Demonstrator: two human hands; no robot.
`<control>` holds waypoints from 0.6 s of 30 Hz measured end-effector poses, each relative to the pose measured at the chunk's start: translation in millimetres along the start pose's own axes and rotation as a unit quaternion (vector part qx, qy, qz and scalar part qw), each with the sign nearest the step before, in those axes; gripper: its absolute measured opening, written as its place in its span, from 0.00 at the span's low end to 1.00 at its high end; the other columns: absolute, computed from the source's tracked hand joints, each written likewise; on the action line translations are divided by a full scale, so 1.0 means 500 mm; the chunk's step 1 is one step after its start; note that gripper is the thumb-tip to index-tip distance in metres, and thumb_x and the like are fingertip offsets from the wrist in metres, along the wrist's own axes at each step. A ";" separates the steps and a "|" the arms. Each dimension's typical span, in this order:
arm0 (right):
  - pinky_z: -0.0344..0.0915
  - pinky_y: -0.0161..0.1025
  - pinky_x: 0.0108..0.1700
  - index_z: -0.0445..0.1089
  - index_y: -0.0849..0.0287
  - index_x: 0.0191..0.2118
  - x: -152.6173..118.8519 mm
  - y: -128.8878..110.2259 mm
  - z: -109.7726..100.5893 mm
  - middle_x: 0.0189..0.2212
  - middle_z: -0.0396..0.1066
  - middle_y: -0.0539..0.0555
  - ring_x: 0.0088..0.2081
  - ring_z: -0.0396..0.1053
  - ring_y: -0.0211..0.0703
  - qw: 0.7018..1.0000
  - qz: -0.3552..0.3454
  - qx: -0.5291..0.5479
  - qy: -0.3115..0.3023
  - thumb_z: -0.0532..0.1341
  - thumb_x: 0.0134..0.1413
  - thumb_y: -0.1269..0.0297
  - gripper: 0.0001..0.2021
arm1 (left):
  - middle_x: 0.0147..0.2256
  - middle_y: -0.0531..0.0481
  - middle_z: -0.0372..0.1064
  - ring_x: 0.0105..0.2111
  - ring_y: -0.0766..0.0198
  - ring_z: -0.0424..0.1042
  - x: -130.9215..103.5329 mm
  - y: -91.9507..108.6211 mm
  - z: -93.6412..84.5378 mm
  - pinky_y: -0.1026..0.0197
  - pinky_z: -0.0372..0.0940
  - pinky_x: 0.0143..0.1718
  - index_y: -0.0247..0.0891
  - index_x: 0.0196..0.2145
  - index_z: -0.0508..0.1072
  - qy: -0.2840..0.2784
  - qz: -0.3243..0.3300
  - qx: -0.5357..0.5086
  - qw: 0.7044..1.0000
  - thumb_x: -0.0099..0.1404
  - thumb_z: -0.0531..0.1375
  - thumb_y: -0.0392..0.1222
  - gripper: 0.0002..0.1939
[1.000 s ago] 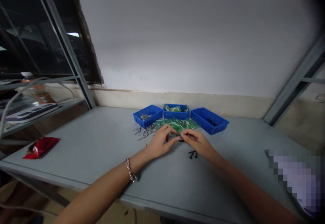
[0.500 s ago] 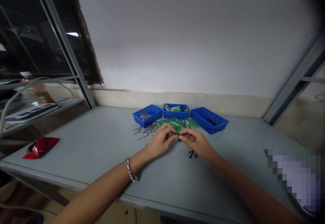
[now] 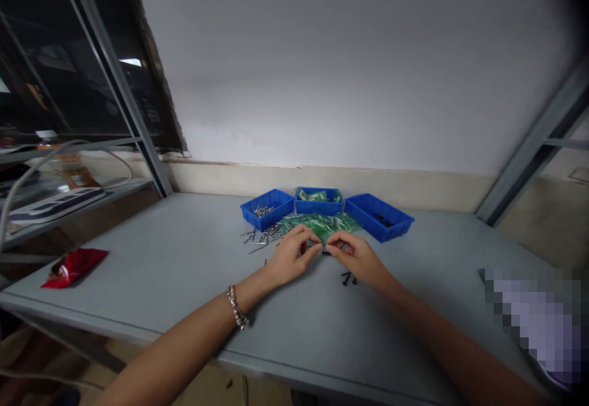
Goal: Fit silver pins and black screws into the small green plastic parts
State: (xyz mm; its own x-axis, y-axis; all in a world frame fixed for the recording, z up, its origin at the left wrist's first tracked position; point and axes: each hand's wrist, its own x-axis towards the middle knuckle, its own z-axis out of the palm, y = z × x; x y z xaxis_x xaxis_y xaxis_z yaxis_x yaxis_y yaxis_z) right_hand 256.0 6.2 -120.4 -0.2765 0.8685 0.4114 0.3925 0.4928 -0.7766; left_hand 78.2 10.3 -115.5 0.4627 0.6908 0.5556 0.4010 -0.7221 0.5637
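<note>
My left hand [image 3: 294, 256] and my right hand [image 3: 356, 259] meet fingertip to fingertip over the table, both closed in a pinch. Whatever lies between the fingertips is too small to make out. Just beyond them is a green plastic bag [image 3: 343, 223] with silver pieces on it. Loose silver rivet-like pins [image 3: 264, 238] are scattered left of the bag. Black screws [image 3: 346, 279] lie on the table beside my right hand, and another small dark piece [image 3: 326, 252] shows under the fingertips.
Three blue bins stand near the wall: a left bin [image 3: 251, 214] with silver pins, a middle bin [image 3: 317, 207] with green bags, a right bin [image 3: 391, 232] with black parts. A red packet [image 3: 76, 266] lies far left. A blurred-out object [image 3: 534, 326] is at right.
My right fingertips have shifted very slightly at the pinch. Otherwise the hands, bins and loose parts stay where they were.
</note>
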 end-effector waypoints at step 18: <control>0.60 0.39 0.36 0.68 0.60 0.33 0.017 0.028 -0.108 0.28 0.67 0.55 0.32 0.64 0.42 0.917 -0.113 -0.314 0.218 0.51 0.55 0.63 0.10 | 0.37 0.48 0.59 0.27 0.69 0.59 -0.006 -0.011 0.003 0.60 0.60 0.34 0.37 0.42 0.64 -0.004 -0.010 0.031 0.999 0.62 0.54 0.42 0.10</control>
State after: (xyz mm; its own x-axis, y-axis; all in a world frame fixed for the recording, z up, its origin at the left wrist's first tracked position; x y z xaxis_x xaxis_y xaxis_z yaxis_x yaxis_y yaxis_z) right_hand 306.6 23.3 -101.9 -0.0894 0.6116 0.7861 0.8344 0.4770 -0.2762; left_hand 75.7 12.1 -121.0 0.4610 0.7042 0.5399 0.4586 -0.7100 0.5344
